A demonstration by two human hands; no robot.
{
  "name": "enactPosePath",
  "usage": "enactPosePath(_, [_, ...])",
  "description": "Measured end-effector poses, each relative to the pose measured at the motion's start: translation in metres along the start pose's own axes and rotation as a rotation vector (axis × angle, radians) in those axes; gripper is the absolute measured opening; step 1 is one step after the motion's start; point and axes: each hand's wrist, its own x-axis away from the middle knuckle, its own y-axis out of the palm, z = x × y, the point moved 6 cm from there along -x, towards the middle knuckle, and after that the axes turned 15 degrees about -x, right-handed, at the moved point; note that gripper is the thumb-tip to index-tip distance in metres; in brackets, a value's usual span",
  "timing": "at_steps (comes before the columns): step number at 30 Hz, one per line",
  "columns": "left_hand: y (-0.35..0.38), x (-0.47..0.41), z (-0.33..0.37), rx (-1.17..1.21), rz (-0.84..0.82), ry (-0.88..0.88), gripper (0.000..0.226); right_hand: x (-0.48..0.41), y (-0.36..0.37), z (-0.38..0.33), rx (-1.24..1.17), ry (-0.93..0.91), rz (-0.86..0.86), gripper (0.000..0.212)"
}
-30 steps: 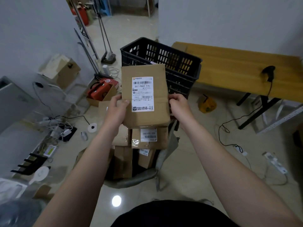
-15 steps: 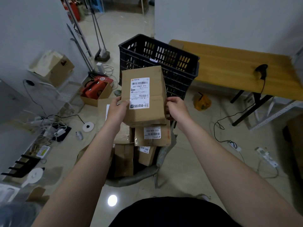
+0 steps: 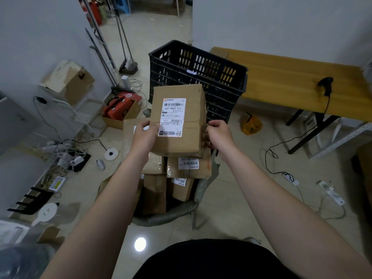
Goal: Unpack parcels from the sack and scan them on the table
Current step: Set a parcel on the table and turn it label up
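The left hand (image 3: 144, 135) and right hand (image 3: 220, 133) clasp a brown cardboard parcel (image 3: 179, 121) over the grey sack (image 3: 171, 215). Others sit inside it; scanning at the wooden worktop (image 3: 281, 77) is not yet done

One wide-angle view, worn on the person's head, faces forward and down. The parcel (image 3: 193, 117) sits mid-frame and nearest the lens, the floor (image 3: 221, 222) spreads below and around it, the desk (image 3: 281, 77) lies farther off at upper right.
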Motion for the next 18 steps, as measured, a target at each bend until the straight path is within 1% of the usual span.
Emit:
enactPosePath(4, [-0.003, 0.005, 0.007, -0.033, 0.032, 0.045, 0.045, 0.001, -0.004, 0.001, 0.012, -0.005, -0.001, 0.018])
enactPosePath(7, [-0.006, 0.012, 0.030, -0.120, 0.091, 0.172, 0.054, 0.000, -0.014, -0.003, 0.053, -0.020, -0.002, 0.022])
enactPosePath(11, [0.005, 0.025, 0.084, -0.284, 0.155, 0.375, 0.052, -0.007, -0.045, -0.019, 0.082, -0.049, 0.016, 0.020])
enactPosePath(14, [0.040, 0.038, 0.135, -0.355, 0.133, 0.518, 0.052, -0.024, -0.081, -0.039, 0.101, -0.089, 0.049, 0.018])
enactPosePath(18, [0.112, 0.048, 0.193, -0.428, 0.081, 0.657, 0.048, -0.056, -0.138, -0.073, 0.131, -0.123, 0.094, 0.018])
